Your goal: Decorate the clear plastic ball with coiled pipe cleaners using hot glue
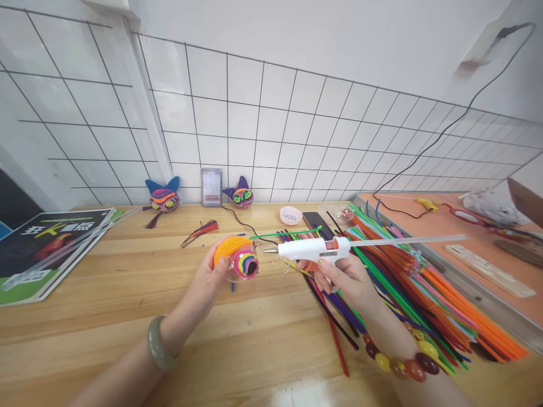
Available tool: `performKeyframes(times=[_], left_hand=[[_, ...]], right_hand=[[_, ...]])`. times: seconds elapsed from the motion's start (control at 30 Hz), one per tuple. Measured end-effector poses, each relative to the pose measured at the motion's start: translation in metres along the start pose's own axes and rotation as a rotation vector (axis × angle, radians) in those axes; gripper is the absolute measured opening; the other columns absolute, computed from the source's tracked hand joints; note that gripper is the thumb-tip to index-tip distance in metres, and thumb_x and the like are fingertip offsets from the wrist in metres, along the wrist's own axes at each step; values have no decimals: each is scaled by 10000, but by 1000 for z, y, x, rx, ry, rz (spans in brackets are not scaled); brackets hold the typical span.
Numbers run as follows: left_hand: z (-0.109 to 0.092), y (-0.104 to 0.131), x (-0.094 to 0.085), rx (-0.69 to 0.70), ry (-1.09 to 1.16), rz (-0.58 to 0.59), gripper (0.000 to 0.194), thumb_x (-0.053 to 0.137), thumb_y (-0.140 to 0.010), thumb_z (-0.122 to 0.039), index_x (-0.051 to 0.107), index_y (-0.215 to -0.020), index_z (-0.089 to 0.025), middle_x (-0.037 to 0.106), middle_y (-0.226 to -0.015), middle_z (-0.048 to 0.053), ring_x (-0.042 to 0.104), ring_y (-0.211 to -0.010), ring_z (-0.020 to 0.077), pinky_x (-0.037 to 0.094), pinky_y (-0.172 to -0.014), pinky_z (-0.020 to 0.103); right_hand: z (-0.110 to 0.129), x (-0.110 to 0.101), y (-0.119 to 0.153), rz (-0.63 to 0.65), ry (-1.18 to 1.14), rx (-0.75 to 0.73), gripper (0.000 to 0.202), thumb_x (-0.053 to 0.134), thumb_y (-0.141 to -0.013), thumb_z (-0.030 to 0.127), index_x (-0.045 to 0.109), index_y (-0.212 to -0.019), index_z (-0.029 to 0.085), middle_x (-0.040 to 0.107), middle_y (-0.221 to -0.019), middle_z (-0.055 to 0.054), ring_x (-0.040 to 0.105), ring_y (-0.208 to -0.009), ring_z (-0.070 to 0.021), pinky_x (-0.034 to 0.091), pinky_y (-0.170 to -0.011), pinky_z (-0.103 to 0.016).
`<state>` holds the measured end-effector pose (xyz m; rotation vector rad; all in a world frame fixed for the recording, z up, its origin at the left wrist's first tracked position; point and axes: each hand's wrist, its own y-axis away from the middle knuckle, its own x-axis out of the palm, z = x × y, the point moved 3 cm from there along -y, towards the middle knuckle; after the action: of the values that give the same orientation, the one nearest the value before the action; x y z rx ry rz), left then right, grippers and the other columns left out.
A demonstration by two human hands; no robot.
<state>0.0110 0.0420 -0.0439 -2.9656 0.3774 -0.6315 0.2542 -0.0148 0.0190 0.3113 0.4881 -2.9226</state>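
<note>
My left hand holds a round ornament, wrapped in orange pipe cleaner, with a clear part and a coloured eye facing right. A green pipe cleaner stretches rightward from behind it. My right hand is closed round the handle of a white glue gun. Its metal nozzle points left, a little short of the ornament, and a long clear glue stick sticks out of its back.
Pipe cleaners spread over the right of the wooden table. Behind stand two cat-like heads, a phone-like screen and a pink bowl. Magazines lie left. A black cable hangs along the wall.
</note>
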Motion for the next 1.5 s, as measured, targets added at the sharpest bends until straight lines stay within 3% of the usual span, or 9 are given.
performKeyframes(times=[0.13,0.37,0.5,0.7,0.83,0.97,1.1,1.27,1.5], left_hand=[[-11,-8,-7,63,66,-114,533,637,-774,-539,568,-1176,-195,663,-1174,119,658,-981,261,564,-759,363],[-18,-17,-29,94,111,-303,481,579,-817,-549,581,-1148,-201,657,-1159,102,666,-951,222,555,-764,337],[-13,-18,-31,71,131,-333,481,581,-813,-555,591,-1131,-194,675,-1102,101,673,-925,224,559,-736,333],[-12,-16,-27,49,159,-314,435,582,-818,-545,604,-1108,-221,679,-1097,76,675,-867,192,563,-693,302],[-14,-17,-26,50,162,-292,466,586,-807,-559,594,-1123,-216,672,-1123,83,677,-881,201,564,-704,313],[-19,-15,-23,76,153,-266,527,585,-798,-577,566,-1167,-200,667,-1146,108,680,-911,222,560,-736,334],[-25,-11,-18,90,148,-240,559,599,-779,-589,546,-1177,-200,664,-1162,119,685,-914,233,560,-759,363],[-32,-7,-11,100,131,-200,544,602,-781,-578,537,-1168,-201,655,-1167,121,677,-917,232,567,-743,367],[-26,2,6,-114,98,-171,553,673,-727,-555,542,-1130,-199,684,-1082,111,686,-816,244,589,-616,369]], right_hand=[[-4,8,-2,76,-11,64,369,592,-852,496,621,-809,130,563,-576,5,441,-446,-86,379,-437,-217],[-38,39,1,679,-31,455,409,560,-866,524,603,-961,129,675,-794,-46,463,-369,-21,337,-354,-130],[-58,57,4,819,163,591,433,448,-926,517,597,-1061,134,679,-715,-34,559,-398,-65,418,-396,-147],[-32,68,-1,614,744,406,420,422,-950,452,673,-834,136,682,-649,-48,666,-600,-159,451,-520,-211],[-11,63,-36,447,995,203,282,507,-921,308,692,-778,151,700,-815,-91,661,-842,-231,459,-727,-298],[-31,61,-97,374,1136,70,219,463,-964,209,662,-997,124,654,-1064,-127,591,-1050,-233,449,-917,-371],[-70,65,-132,395,1210,3,324,590,-919,302,559,-1186,121,583,-1190,-116,615,-1002,-224,529,-842,-408],[-78,52,-135,328,1198,-114,327,595,-916,301,562,-1180,111,583,-1189,-124,615,-1000,-223,529,-843,-401],[-13,15,-87,55,1011,-297,249,469,-955,155,653,-1123,149,668,-1024,-101,603,-995,-188,487,-888,-346]])
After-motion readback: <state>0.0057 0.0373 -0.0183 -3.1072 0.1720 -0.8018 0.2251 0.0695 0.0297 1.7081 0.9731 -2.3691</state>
